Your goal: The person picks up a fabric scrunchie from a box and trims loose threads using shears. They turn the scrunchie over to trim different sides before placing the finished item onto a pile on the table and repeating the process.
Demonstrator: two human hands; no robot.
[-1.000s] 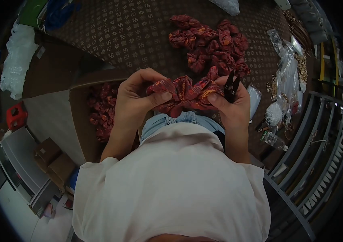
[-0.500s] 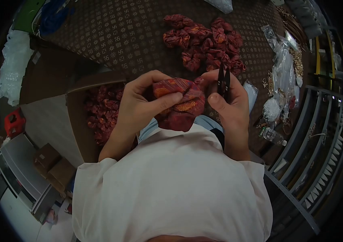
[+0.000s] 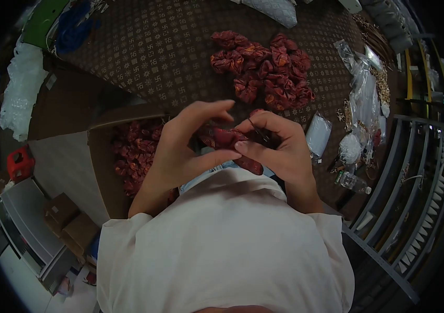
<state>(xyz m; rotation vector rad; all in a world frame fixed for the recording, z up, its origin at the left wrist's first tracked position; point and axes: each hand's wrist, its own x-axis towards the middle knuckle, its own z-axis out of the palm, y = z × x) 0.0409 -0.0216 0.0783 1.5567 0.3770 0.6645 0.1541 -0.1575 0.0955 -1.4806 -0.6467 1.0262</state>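
Observation:
In front of my chest is a dark red scrunchie of gathered fabric, held between both hands. My left hand keeps its thumb along the near side of the cloth, while its index finger is raised off it. My right hand pinches the scrunchie's right part between thumb and index finger. Dark thread snips show only in part within the right hand, mostly hidden by the fingers. Beyond my hands, a heap of similar red scrunchies lies on the brown patterned cloth.
At left, an open cardboard box holds many red scrunchies. Clear plastic packets and a plastic bottle lie to the right. A metal rack stands at far right, and a red container at far left.
The scrunchie has been turned and bunched narrower. My right hand has moved left to pinch it, and the snips have swung down behind its fingers. My left index finger has lifted.

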